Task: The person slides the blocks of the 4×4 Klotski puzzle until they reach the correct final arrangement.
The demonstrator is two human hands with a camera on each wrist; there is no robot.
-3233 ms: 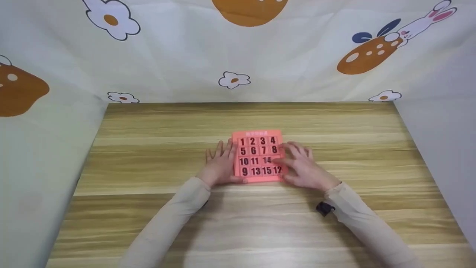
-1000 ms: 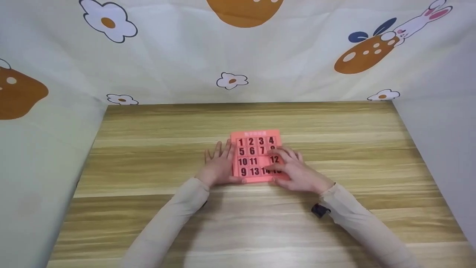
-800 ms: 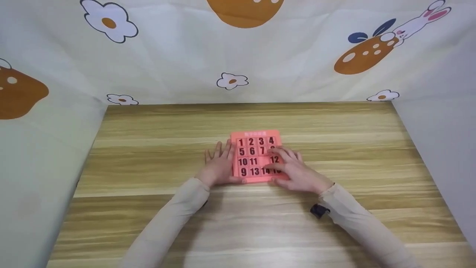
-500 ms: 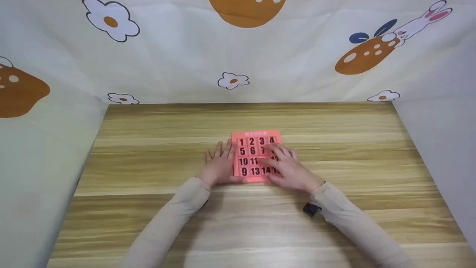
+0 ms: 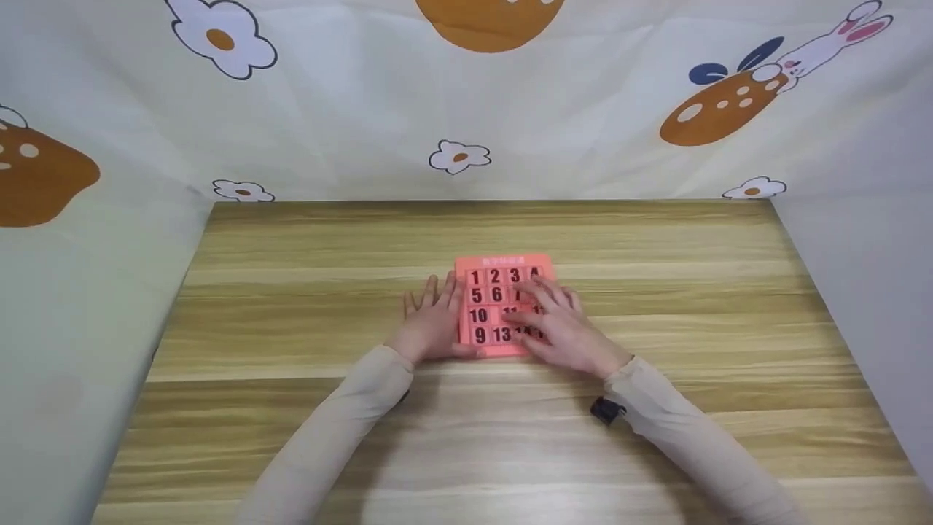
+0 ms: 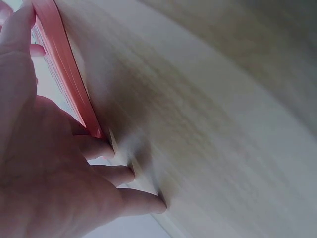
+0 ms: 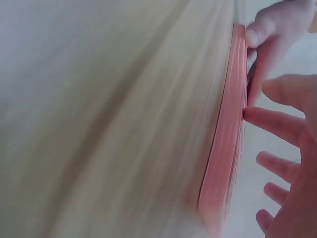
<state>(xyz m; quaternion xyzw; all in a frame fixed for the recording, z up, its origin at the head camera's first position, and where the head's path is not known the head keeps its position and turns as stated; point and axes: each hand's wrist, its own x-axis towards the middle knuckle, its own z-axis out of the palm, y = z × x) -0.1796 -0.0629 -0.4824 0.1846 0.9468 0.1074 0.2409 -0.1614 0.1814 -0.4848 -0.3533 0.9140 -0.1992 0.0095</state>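
A pink sliding number puzzle (image 5: 501, 261) lies flat on the wooden table. Along its left side rest the straight fingers of my left hand (image 5: 434, 324), the thumb at the near left corner. The left wrist view shows that thumb against the puzzle's side wall (image 6: 69, 74), with other fingertips on the tabletop. My right hand (image 5: 568, 335) reaches over the right half, its fingers spread, one fingertip at the 11 tile (image 5: 510, 311). A gap shows between the 10 tile (image 5: 478, 316) and the 11. The right hand partly hides the right-hand tiles.
The wooden table (image 5: 306, 240) has a pale patterned cloth (image 5: 350, 109) behind it and pale walls (image 5: 860, 277) at both sides. A dark device (image 5: 606, 410) sits at the right wrist.
The 12 tile has gone up, the 15 right and the 14 down into the bottom row. Lately the 11 has slid right, with the right hand moving left over the board. The left hand stays.
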